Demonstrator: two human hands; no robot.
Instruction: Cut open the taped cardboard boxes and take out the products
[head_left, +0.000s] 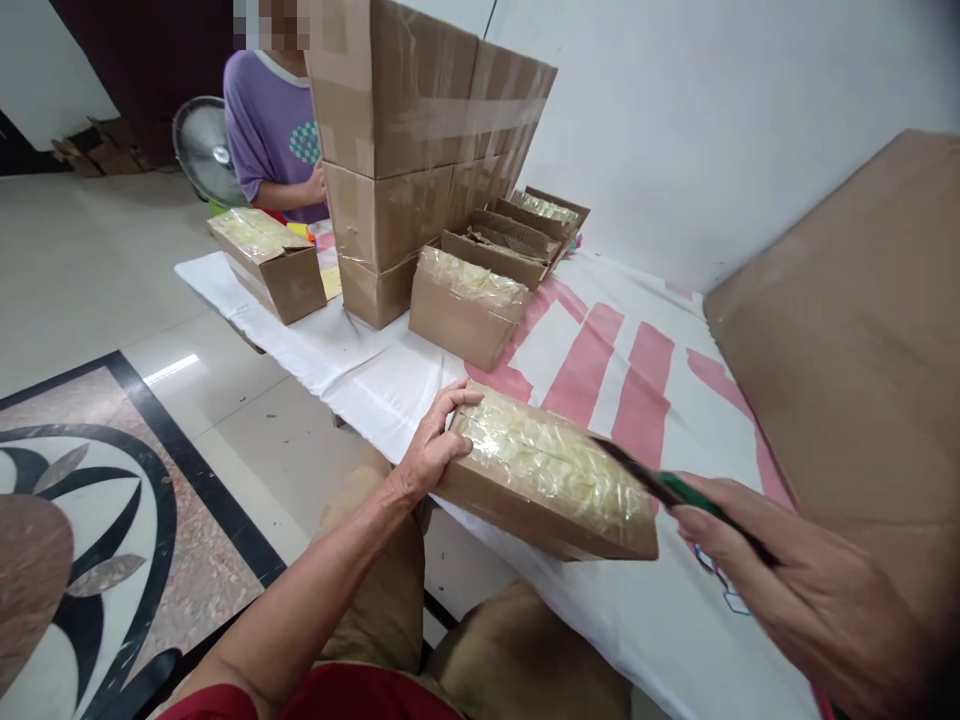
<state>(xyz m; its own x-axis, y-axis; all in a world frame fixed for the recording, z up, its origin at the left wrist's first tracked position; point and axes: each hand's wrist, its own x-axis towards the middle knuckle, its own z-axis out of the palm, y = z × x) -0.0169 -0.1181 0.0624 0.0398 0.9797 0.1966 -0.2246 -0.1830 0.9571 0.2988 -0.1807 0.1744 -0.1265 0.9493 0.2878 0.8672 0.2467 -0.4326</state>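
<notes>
A flat cardboard box (547,480) with a taped, glossy top lies at the near edge of the cloth-covered table (375,380). My left hand (435,445) grips its left end, fingers curled over the corner. My right hand (810,590) is closed around a green-handled cutting tool (675,490). The tool's dark blade points left and reaches over the box's right part.
Three more boxes (465,305) with taped tops stand in a row behind. A tall stack of sealed cartons (420,150) rises at the back. Another box (266,260) sits far left near a person in a purple shirt (270,130). A large cardboard sheet (855,330) leans at right. A fan (201,148) stands on the floor.
</notes>
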